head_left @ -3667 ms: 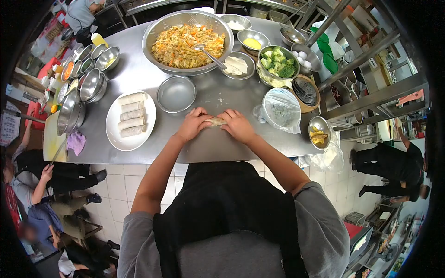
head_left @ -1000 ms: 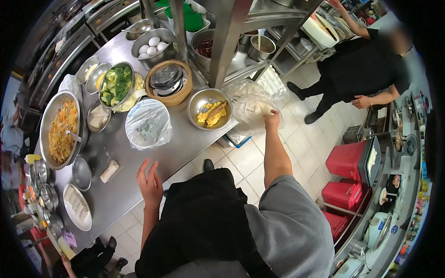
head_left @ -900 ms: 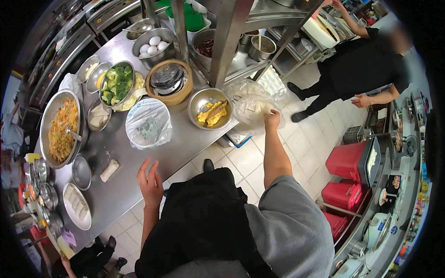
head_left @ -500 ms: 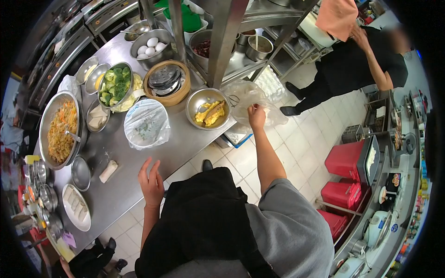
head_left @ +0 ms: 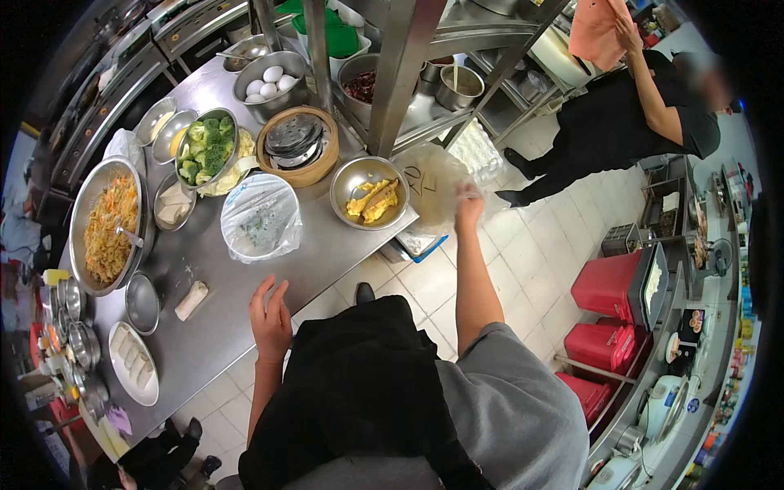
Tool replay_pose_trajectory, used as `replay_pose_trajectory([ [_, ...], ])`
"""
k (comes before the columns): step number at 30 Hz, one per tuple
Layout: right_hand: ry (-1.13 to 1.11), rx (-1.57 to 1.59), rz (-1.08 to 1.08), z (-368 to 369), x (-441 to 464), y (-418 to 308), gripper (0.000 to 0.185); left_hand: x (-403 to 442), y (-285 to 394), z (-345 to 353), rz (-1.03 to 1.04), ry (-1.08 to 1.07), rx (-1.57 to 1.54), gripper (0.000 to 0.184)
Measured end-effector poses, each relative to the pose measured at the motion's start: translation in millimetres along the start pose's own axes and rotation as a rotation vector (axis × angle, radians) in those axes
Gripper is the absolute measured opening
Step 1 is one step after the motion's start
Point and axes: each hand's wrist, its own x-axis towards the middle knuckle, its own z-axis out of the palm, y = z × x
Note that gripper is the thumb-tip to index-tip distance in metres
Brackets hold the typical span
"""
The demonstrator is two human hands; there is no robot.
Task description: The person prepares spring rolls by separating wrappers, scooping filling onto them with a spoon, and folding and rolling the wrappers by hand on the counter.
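Note:
My right hand (head_left: 468,206) is closed on the edge of a clear plastic bag (head_left: 433,181) with dark marks on it, at the table's right corner. Motion blurs the fingertips a little. Just left of the bag is a steel bowl (head_left: 337,198) holding yellow egg-like pieces and a brownish strip (head_left: 380,202). Holding nothing, my left hand (head_left: 269,320) hovers over the table's near edge with its fingers apart. A plastic-covered round container (head_left: 261,219) lies beyond it. To its left, a white wrapped roll (head_left: 192,300) rests on the steel table (head_left: 220,343).
Along the left stand a large bowl of shredded filling (head_left: 108,233), a small steel bowl (head_left: 142,305) and an oval plate (head_left: 122,390) of rolls. Broccoli (head_left: 208,151), a bamboo steamer (head_left: 314,173) and eggs (head_left: 268,83) sit farther back. A steel post (head_left: 396,77) rises nearby. A co-worker (head_left: 621,122) holds an orange cloth.
My right hand has moved slightly right, stretching the bag so its dark marks show more plainly. My left hand has barely moved. The co-worker's hands and orange cloth have shifted.

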Motion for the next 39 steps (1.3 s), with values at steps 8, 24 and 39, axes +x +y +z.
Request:
replay_pose_trajectory([
  [8, -0.041, -0.311, 0.062, -51.3, 32.8, -54.7, 0.029, 0.5, -5.9, 1.3, -0.009, -0.012, -0.07, 0.041],
  [24, -0.187, -0.339, 0.023, -71.7, 39.4, -84.7, 0.024, -29.8, -37.2, -34.3, 0.075, -0.005, -0.146, 0.04],
  [39, -0.087, -0.447, -0.456, -106.5, 66.7, -223.1, 0.02, -25.0, -49.4, -23.0, 0.136, -0.057, -0.285, 0.03],
])
